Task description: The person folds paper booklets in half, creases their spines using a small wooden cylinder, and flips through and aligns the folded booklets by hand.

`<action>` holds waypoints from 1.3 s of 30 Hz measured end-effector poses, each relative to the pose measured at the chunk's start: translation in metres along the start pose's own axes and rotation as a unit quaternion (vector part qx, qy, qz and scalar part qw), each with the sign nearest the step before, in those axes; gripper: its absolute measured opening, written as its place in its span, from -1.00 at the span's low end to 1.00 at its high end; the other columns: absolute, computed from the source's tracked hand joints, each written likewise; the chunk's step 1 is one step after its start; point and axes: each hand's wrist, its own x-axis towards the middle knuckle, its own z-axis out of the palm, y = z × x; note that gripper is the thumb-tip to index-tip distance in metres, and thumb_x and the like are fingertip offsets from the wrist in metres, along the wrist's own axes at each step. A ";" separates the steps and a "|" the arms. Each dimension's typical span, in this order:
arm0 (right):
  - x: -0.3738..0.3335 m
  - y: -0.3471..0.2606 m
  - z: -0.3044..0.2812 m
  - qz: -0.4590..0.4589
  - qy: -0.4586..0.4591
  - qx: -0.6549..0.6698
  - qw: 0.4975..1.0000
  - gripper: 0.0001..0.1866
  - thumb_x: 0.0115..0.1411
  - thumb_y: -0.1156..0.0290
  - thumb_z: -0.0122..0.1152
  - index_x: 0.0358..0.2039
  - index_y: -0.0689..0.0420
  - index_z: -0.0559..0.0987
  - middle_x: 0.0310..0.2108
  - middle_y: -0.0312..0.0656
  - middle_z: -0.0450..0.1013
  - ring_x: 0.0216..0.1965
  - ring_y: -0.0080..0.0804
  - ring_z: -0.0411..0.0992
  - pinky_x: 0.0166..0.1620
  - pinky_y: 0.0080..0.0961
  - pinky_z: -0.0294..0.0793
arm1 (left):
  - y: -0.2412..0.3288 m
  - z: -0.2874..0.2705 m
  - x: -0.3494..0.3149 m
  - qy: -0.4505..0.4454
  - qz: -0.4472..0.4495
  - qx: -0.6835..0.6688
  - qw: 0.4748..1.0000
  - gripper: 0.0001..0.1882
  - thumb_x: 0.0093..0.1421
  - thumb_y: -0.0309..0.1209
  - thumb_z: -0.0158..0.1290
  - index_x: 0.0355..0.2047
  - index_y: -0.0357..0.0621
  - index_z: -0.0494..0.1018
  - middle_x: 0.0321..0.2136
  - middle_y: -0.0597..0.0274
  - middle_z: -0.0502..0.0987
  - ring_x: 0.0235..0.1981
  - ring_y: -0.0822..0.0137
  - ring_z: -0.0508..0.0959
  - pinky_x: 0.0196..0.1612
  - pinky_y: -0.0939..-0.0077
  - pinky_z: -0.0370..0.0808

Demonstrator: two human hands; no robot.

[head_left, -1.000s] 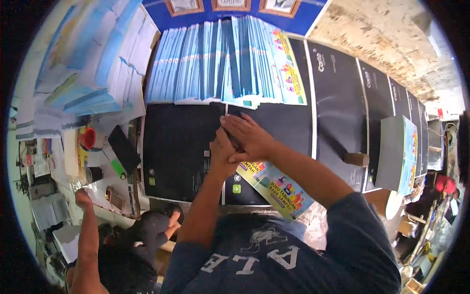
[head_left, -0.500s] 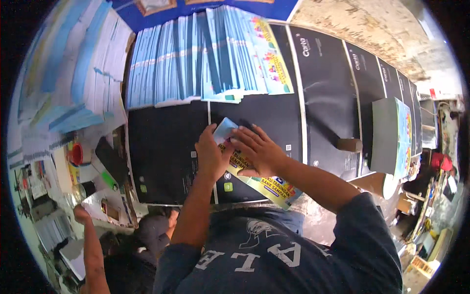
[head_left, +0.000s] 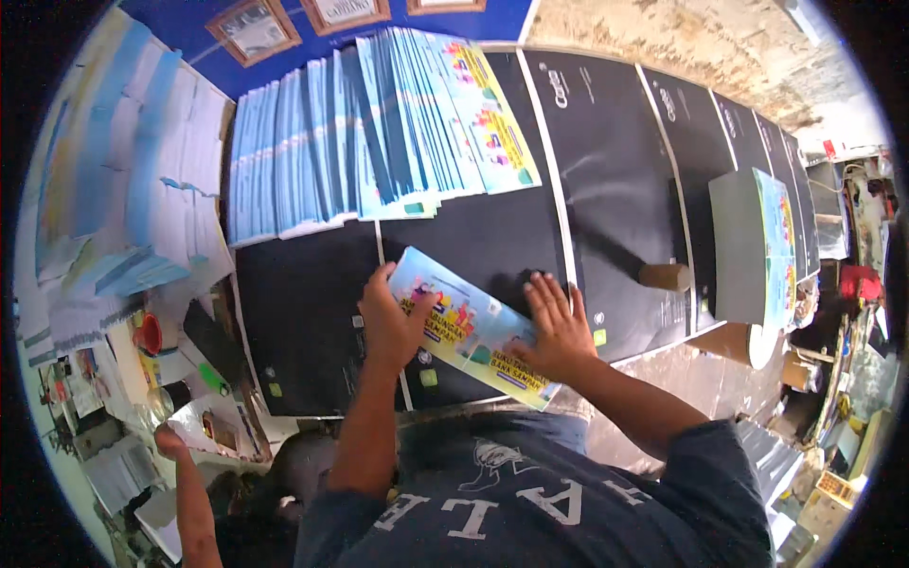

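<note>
A long printed cover sheet (head_left: 450, 333), light blue and yellow with two matching panels, lies slantwise on the black-covered table in front of me. My left hand (head_left: 391, 320) holds its left end, thumb over the printed face and fingers along the edge. Toward the other end, my right hand (head_left: 559, 333) rests with fingers spread, its thumb side touching the sheet and its fingertips on the black surface beyond. Behind my hands, a long fanned row of similar printed booklets or sheets (head_left: 331, 142) leans over sideways.
A cylindrical brown block (head_left: 666, 276) stands right of my hands. Farther right is a thick stack of printed sheets (head_left: 748, 251). Tall paper piles (head_left: 123, 161) rise at the left. Another person's arm (head_left: 191, 502) shows at the lower left. Framed pictures (head_left: 254, 31) hang behind.
My right hand has slid right, away from my left, uncovering the sheet's printed face. The blue portion formerly raised between my hands now lies flat. The whole view has shifted slightly.
</note>
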 end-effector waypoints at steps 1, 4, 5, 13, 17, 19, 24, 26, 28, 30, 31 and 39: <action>-0.004 0.005 0.002 0.000 0.034 -0.005 0.999 -0.03 0.19 -0.30 0.01 0.38 0.16 0.09 0.43 0.01 -0.08 0.46 -0.11 -0.18 0.43 0.01 -0.34 | 0.005 0.000 0.000 0.018 0.015 0.007 1.000 -0.20 0.01 -0.18 0.33 0.14 -0.34 0.23 0.02 -0.18 0.38 0.08 -0.12 0.37 0.16 0.05 0.23; -0.011 0.019 0.008 -0.016 0.108 0.041 0.993 -0.04 0.16 -0.24 0.10 0.36 0.19 0.11 0.39 0.06 -0.01 0.44 -0.04 -0.14 0.43 0.02 -0.29 | 0.001 -0.002 -0.001 0.017 0.041 -0.053 0.998 -0.21 0.01 -0.24 0.34 0.15 -0.33 0.21 -0.05 -0.14 0.43 -0.03 -0.01 0.46 0.10 0.12 0.33; -0.014 0.022 0.014 -0.040 0.146 0.083 0.985 -0.04 0.14 -0.21 0.14 0.34 0.21 0.14 0.36 0.09 0.04 0.43 -0.02 -0.11 0.42 0.03 -0.26 | 0.001 -0.005 -0.003 0.012 0.034 -0.138 0.990 -0.20 0.01 -0.25 0.34 0.16 -0.32 0.20 -0.08 -0.12 0.44 -0.07 0.03 0.49 0.08 0.14 0.36; -0.040 -0.002 -0.062 0.021 -0.107 0.229 0.967 -0.45 0.12 -0.01 0.27 -0.05 0.15 0.48 -0.04 0.05 0.51 -0.02 0.00 0.49 0.04 -0.06 0.42 | 0.006 -0.040 -0.041 -0.006 0.118 -0.287 0.951 -0.28 0.16 -0.61 0.15 0.26 -0.25 0.03 -0.01 0.09 0.38 0.02 0.34 0.42 0.13 0.37 0.36; -0.083 -0.025 -0.087 -0.112 0.183 0.051 0.975 -0.59 0.10 0.17 0.30 -0.12 0.12 0.46 -0.32 -0.11 0.54 -0.23 -0.13 0.55 -0.17 -0.12 0.46 | -0.010 -0.061 -0.098 -0.002 0.114 -0.343 0.932 -0.15 0.11 -0.55 0.22 0.31 -0.23 -0.03 0.11 0.08 0.30 0.12 0.25 0.37 0.21 0.25 0.31; -0.084 -0.023 -0.071 -0.102 0.165 0.006 0.981 -0.63 0.15 0.26 0.16 -0.04 0.10 0.46 -0.22 -0.15 0.50 -0.11 -0.20 0.49 -0.10 -0.25 0.44 | 0.003 -0.073 -0.114 -0.075 0.074 -0.252 0.962 -0.05 0.06 -0.48 0.28 0.34 -0.22 -0.07 0.16 0.02 0.27 0.18 0.20 0.33 0.24 0.19 0.28; -0.073 -0.014 -0.034 -0.110 0.225 -0.081 0.965 -0.47 0.09 0.36 0.12 0.13 0.12 0.44 -0.17 -0.21 0.43 -0.12 -0.28 0.41 -0.10 -0.33 0.35 | 0.083 -0.111 -0.115 -0.103 0.205 -0.011 0.973 0.21 -0.12 -0.15 0.44 0.38 -0.22 -0.09 0.31 -0.17 0.14 0.35 0.00 0.16 0.33 0.01 0.10; -0.078 -0.013 -0.034 -0.119 0.213 -0.091 0.966 -0.45 0.14 0.31 0.09 0.17 0.12 0.41 -0.15 -0.21 0.44 -0.07 -0.29 0.40 -0.05 -0.30 0.36 | 0.136 -0.074 -0.117 -0.072 0.314 0.289 0.902 0.17 -0.15 0.05 0.38 0.35 -0.20 0.05 0.36 -0.18 0.06 0.40 -0.09 0.05 0.37 -0.05 -0.03; -0.086 -0.012 -0.038 -0.131 0.216 -0.074 0.965 -0.41 0.12 0.28 0.13 0.20 0.10 0.39 -0.14 -0.22 0.44 -0.06 -0.30 0.40 -0.03 -0.30 0.37 | 0.123 -0.036 -0.114 -0.099 0.313 0.337 0.882 0.09 -0.10 0.07 0.34 0.33 -0.20 0.10 0.36 -0.14 0.07 0.40 -0.08 0.05 0.37 -0.05 -0.03; -0.094 0.003 -0.044 -0.125 0.180 -0.041 0.975 -0.23 0.06 0.17 0.26 0.30 0.05 0.29 -0.01 -0.19 0.43 0.03 -0.24 0.39 0.04 -0.27 0.37 | 0.119 -0.026 -0.108 -0.105 0.336 0.326 0.877 -0.12 0.07 0.00 0.24 0.29 -0.16 0.18 0.29 -0.06 0.20 0.34 -0.01 0.17 0.32 -0.04 0.07; -0.098 0.018 -0.043 -0.122 0.184 -0.039 0.975 -0.23 0.06 0.17 0.26 0.30 0.05 0.29 -0.01 -0.19 0.43 0.03 -0.24 0.39 0.04 -0.27 0.37 | 0.118 -0.027 -0.105 -0.107 0.341 0.329 0.874 -0.12 0.07 0.00 0.24 0.29 -0.16 0.18 0.29 -0.06 0.20 0.34 -0.01 0.17 0.32 -0.04 0.07; -0.140 0.106 -0.030 -0.018 0.200 0.238 0.950 -0.04 0.01 0.10 0.45 0.34 0.15 0.17 0.20 0.08 0.28 0.19 0.01 0.31 0.21 -0.14 0.31 | 0.133 -0.023 -0.084 -0.206 0.303 0.344 0.864 -0.63 0.10 -0.25 0.23 -0.21 -0.18 0.37 -0.30 -0.01 0.56 -0.26 -0.09 0.58 -0.22 0.06 0.47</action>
